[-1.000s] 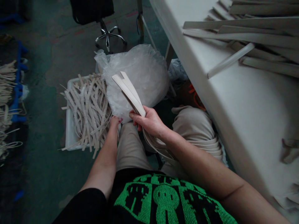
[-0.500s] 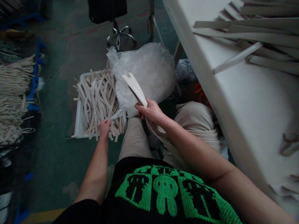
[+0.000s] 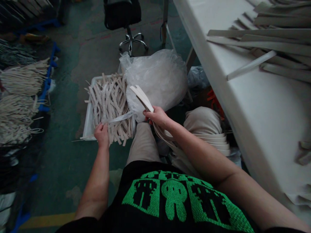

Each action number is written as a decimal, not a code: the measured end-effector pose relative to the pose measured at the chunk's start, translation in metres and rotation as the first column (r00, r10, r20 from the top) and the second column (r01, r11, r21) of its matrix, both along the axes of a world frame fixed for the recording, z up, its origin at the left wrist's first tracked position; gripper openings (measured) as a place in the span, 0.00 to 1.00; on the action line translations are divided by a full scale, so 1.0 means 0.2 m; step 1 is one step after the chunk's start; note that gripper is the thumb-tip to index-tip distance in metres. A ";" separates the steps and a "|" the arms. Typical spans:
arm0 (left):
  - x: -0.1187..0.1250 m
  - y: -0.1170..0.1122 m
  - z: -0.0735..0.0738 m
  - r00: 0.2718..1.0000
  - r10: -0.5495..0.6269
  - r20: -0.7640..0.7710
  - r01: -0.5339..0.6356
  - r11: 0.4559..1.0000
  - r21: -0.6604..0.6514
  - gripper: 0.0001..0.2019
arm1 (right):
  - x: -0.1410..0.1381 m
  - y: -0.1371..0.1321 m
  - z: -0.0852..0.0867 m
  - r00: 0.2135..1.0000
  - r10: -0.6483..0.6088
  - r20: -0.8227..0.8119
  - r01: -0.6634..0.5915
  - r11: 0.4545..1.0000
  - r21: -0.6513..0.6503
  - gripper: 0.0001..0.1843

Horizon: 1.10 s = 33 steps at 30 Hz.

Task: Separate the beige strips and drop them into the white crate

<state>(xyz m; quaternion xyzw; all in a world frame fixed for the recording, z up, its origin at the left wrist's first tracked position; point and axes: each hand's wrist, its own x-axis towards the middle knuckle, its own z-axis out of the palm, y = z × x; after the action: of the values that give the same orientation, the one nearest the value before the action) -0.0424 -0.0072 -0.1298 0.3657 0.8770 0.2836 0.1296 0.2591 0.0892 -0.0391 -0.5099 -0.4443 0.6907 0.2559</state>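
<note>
My right hand (image 3: 157, 116) is closed around a bundle of flat off-white strips (image 3: 141, 96); their ends point up and forward, and the rest curves down past my legs. With pinched fingers, my left hand (image 3: 101, 133) holds a stretched edge of a clear plastic bag (image 3: 155, 79). That edge runs across a white tray (image 3: 86, 124) heaped with loose beige strips (image 3: 109, 97). The bulky bag sits against the tray's right side, just beyond my right hand. More strips (image 3: 212, 142) loop around beside my right knee.
On the right stands a white table (image 3: 257, 106) with long grey-beige strips (image 3: 279, 37) and a pale narrow rod (image 3: 251, 65) on it. An office chair (image 3: 131, 35) is ahead. Bundled strips (image 3: 23, 77) lie along blue pallets (image 3: 48, 84) at left.
My left hand has moved left across the tray, drawing the plastic edge out further. My right hand still grips the strips in nearly the same place. The view has shifted slightly.
</note>
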 end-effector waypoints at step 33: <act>0.61 -0.21 0.52 0.493 -0.737 -0.463 0.869 0.389 0.307 0.06 | 0.02 -0.09 0.06 0.921 0.002 -0.389 -0.068 0.985 -0.156 0.11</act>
<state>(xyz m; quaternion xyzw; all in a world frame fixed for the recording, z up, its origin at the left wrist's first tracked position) 0.0801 -0.0497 -0.0248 0.7982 0.4866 0.3531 0.0385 0.2634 0.0713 -0.0274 -0.3749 -0.3350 0.8170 0.2825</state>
